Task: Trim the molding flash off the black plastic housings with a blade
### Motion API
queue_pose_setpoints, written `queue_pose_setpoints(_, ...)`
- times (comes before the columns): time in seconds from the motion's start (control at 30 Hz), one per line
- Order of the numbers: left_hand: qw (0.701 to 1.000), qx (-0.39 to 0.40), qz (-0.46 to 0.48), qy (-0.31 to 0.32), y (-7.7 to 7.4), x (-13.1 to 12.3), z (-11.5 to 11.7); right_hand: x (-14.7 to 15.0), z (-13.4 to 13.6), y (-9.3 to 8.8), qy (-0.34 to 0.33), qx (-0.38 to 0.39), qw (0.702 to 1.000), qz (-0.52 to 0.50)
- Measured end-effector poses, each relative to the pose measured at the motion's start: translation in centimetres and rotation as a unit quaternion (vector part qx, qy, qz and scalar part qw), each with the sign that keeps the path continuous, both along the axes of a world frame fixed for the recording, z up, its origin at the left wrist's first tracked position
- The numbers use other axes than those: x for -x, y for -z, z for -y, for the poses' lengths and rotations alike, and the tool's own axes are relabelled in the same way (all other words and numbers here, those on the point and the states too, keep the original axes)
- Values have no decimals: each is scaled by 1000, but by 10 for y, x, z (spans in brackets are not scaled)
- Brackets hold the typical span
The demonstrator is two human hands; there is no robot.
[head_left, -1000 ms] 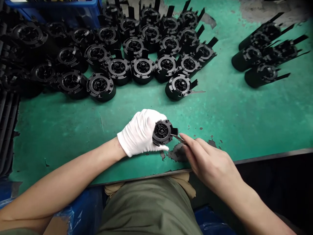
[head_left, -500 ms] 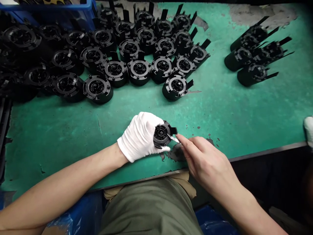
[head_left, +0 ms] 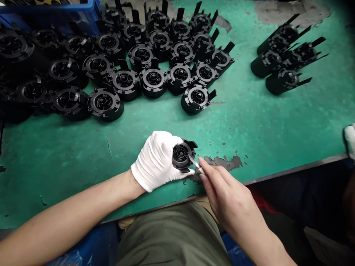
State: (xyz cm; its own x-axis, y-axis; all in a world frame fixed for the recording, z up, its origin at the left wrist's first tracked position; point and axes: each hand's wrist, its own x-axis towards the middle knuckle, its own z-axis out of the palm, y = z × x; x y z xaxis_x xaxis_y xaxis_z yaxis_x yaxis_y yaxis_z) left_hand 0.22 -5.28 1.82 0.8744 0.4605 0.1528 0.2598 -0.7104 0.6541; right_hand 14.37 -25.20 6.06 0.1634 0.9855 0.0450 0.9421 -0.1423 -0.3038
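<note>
My left hand (head_left: 156,159), in a white glove, is wrapped round a black plastic housing (head_left: 181,154). Its round, ribbed end with raised tabs faces up toward me. In my bare right hand (head_left: 229,192) a small knife (head_left: 196,165) is pinched between thumb and fingers. The thin metal blade points left and its tip is at the right side of the housing's ringed face; whether it touches I cannot tell. My palm and fingers hide most of the knife's handle and the lower body of the housing.
Many similar black housings (head_left: 154,78) stand crowded at the back left of the green table (head_left: 155,116). A smaller group of housings (head_left: 282,79) stands at the back right. A blue crate (head_left: 83,16) is behind the left group. Something white (head_left: 350,138) shows at the right edge.
The housing has turned in my left hand, so its tabs sit differently. My right hand and the knife have shifted slightly down and left. The whole view has moved a little.
</note>
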Motion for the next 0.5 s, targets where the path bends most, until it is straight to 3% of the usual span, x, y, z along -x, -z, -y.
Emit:
queue_pose_setpoints(0.17, 997, -29, 48, -59, 10, 6, 6, 0, -8, 0, 8, 14, 999, 44)
queue_pose_setpoints(0.3, 999, -8, 13, -34, 11, 6, 8, 2, -13, 1, 17, 42, 996, 75)
queue_pose_setpoints(0.5, 997, -28, 26, -61, 11, 4, 10, 9, -16, -2, 36, 57, 986, 152)
